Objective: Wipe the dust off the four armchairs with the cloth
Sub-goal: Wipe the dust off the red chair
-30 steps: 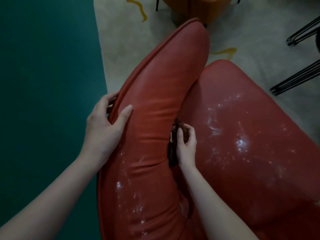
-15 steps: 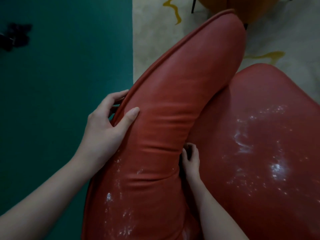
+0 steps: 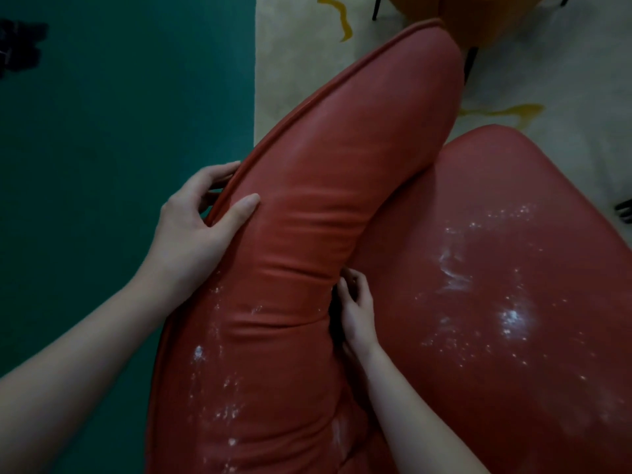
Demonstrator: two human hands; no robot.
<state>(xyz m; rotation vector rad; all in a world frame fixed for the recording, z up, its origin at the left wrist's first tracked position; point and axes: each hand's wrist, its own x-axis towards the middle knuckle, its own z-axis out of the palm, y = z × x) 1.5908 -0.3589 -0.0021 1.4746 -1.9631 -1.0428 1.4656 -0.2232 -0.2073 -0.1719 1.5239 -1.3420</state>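
Two grips are on the red armchair [image 3: 342, 159]. My left grip [image 3: 198, 220] clasps the padded back at its piped rim, with the fingers curled round behind the rim and the thumb laid flat on the front leather. My right grip [image 3: 357, 306] is down in the crease where the back meets the seat [image 3: 513, 217], its fingers curled in toward the gap. A dark sliver shows just beside them, but I cannot tell whether it is the cloth or only shadow, so I cannot tell what this grip holds. White dust [image 3: 511, 318] lies in specks and smears across the seat, and more speckles the lower part of the back, below my left wrist. Green floor [image 3: 119, 148] lies to the left of the armchair, and a pale rug [image 3: 294, 63] with yellow squiggles lies beyond it. Past the top of the back, an orange chair [image 3: 427, 15] with black legs stands on the rug.
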